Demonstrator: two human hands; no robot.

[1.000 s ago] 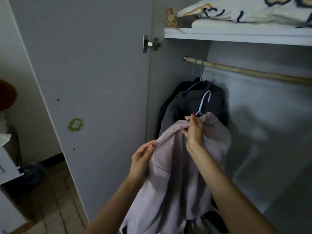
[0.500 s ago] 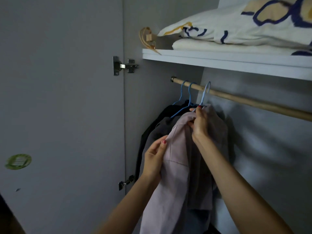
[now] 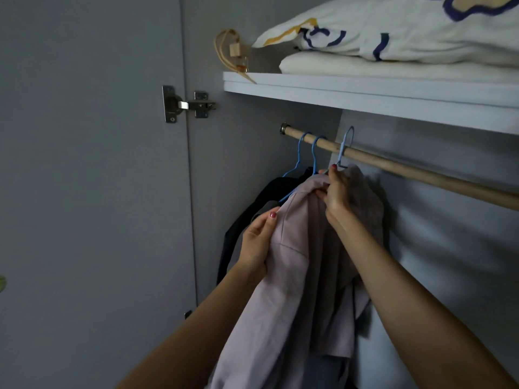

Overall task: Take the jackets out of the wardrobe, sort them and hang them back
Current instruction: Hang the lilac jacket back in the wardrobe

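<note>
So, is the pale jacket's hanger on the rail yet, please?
Cannot tell: its hook overlaps the rail, while the right hand grips below.

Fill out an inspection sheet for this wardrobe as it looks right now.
Surface: wooden rail under a white shelf; two blue hangers hooked at its left end.
Job's things: pale lilac jacket on a light blue hanger, whose hook is at the rail; whether it is seated, cannot tell. Dark jackets hang behind it.
Clutter: folded bedding and a tan strap on the shelf.
Hands: left hand holds the lilac jacket's left edge; right hand grips its collar at the hanger neck.
Cables: nothing seen.
Surroundings: open grey door with a metal hinge.
</note>
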